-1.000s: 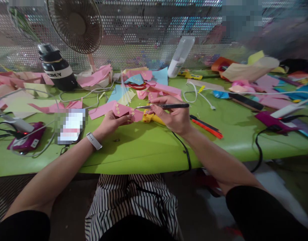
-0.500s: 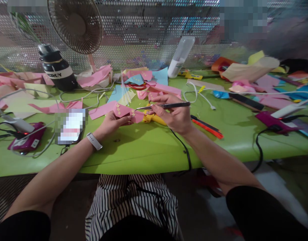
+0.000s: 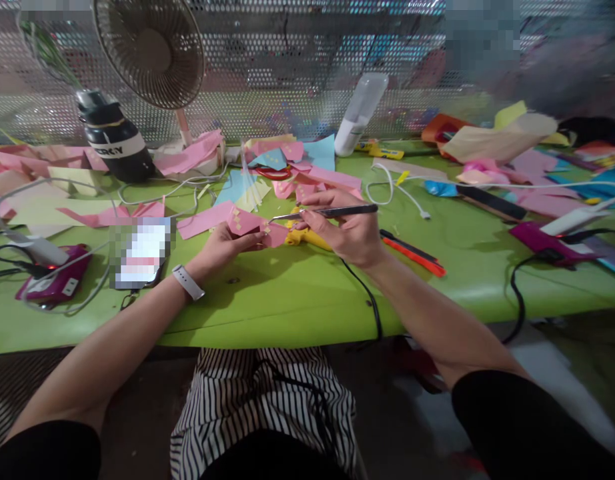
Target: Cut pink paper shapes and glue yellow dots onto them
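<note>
My left hand (image 3: 226, 245) pinches a piece of pink paper (image 3: 247, 221) that carries several small yellowish squares. In my right hand (image 3: 348, 223) is a pair of dark tweezers (image 3: 332, 211), held like a pen with the tips pointing left. Those tips are at one of the small squares on the pink paper; whether they grip it is too small to tell. Just behind my right fingers lies a yellow tool (image 3: 312, 238) with a black cord, partly covered by the hand. More pink and blue paper pieces (image 3: 270, 159) with small squares lie beyond my hands.
A phone (image 3: 143, 253) and a purple power strip (image 3: 57, 275) lie left. At the back stand a black bottle (image 3: 115, 143), a fan (image 3: 155, 50) and a clear bottle (image 3: 360, 117). An orange cutter (image 3: 415, 256), white cable (image 3: 407, 193) and second power strip (image 3: 547, 243) are right.
Almost nothing differs. The tweezers and right hand have shifted very slightly left; the left hand keeps its hold on the pink paper.
</note>
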Available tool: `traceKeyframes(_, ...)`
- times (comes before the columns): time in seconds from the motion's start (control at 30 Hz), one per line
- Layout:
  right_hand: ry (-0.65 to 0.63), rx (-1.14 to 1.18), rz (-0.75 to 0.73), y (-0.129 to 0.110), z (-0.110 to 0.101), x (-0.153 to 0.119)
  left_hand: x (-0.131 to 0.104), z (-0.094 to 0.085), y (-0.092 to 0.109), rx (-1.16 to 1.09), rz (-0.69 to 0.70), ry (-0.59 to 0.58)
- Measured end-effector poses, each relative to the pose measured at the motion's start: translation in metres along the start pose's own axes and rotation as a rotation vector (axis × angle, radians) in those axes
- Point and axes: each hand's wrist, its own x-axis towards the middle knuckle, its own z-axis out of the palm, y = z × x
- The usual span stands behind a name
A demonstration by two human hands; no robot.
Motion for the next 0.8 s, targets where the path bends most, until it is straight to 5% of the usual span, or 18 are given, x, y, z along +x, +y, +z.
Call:
traceKeyframes(0.6, 0.107, -0.045, 0.005, -0.002, 0.002, 0.003, 0.0, 0.0, -0.002, -0.046, -0.006, 0.007)
traceKeyframes(0.8, -0.031, -0.08, 0.041, 0.002, 0.012, -0.001, -0.001, -0.001, -0.003, -0.05, 0.004, -0.023)
